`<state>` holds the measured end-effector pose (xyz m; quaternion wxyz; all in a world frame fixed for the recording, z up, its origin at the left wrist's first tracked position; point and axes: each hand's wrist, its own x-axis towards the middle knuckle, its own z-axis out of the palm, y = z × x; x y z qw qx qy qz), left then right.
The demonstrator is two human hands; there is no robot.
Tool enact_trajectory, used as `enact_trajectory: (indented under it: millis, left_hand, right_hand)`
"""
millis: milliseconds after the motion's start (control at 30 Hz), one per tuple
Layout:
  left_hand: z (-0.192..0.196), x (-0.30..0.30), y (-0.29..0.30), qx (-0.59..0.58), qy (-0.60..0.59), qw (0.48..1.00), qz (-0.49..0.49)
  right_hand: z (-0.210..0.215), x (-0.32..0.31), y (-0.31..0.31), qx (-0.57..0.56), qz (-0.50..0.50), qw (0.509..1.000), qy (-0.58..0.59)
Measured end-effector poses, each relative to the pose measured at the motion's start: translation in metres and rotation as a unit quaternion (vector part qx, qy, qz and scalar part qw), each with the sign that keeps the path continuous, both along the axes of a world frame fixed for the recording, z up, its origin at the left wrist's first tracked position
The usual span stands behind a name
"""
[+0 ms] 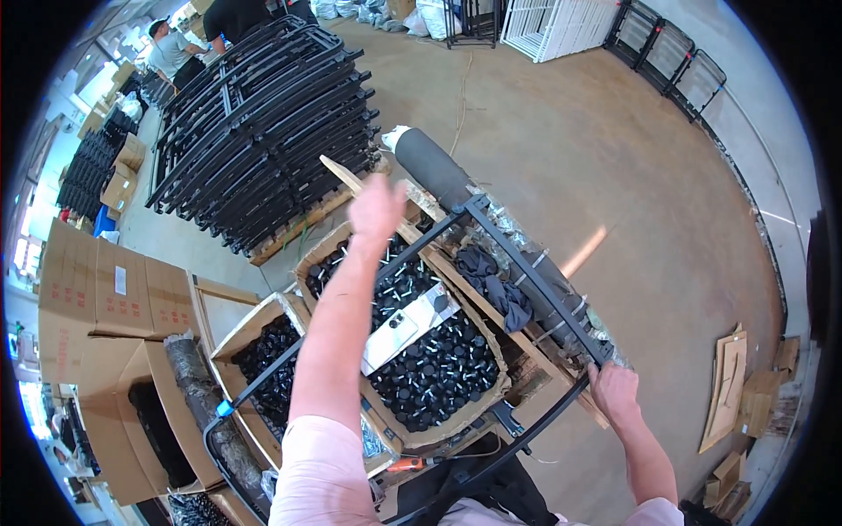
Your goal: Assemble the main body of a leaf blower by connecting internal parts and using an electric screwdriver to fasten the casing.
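Right hand (614, 390) grips one corner of the black metal frame (539, 279), which spans the open carton (503, 381) of black-capped bolts (438, 377). Left hand (377, 210), blurred, is near the carton's far edge; I cannot tell whether it holds anything. White strip (381, 346) lies atop the bolts.

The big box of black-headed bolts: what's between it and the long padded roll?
In the head view, a wooden board and a crumpled dark cloth.

Single head-worn fisheye view, from close above, looking down and ahead
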<state>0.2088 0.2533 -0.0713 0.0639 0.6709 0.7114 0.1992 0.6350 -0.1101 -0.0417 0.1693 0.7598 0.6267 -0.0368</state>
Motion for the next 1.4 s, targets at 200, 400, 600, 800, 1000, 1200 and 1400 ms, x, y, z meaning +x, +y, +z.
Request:
enact_trajectory:
  millis: [200,400,600,800,1000,1200,1400]
  left_hand:
    - [0.022,0.092,-0.009,-0.169,0.131,0.966,-0.147]
    - [-0.008,0.062,0.008,-0.015,0.185,0.924,-0.334]
    - [-0.014,0.080,-0.046,0.086,0.036,0.965,-0.244]
    - [-0.078,0.027,-0.168,0.066,-0.144,0.967,-0.198]
    - [-0.132,-0.012,-0.140,-0.265,-0.084,0.957,0.083]
    - [-0.145,-0.044,-0.146,-0.237,-0.125,0.958,0.100]
    - [-0.066,-0.037,-0.261,-0.237,-0.446,0.863,0.027]
  right_hand:
    - [0.006,0.003,-0.002,-0.015,0.006,1.000,0.023]
    - [0.013,-0.007,-0.003,0.016,0.041,0.996,0.074]
    - [0.009,0.007,-0.008,0.017,0.022,0.996,0.081]
    - [0.000,0.006,-0.011,0.055,0.017,0.993,0.104]
    - [0.035,-0.012,0.013,0.000,0.009,0.997,0.077]
    - [0.066,-0.131,0.087,0.153,0.204,0.927,0.274]
    - [-0.039,-0.242,0.188,0.132,0.404,0.877,0.225]
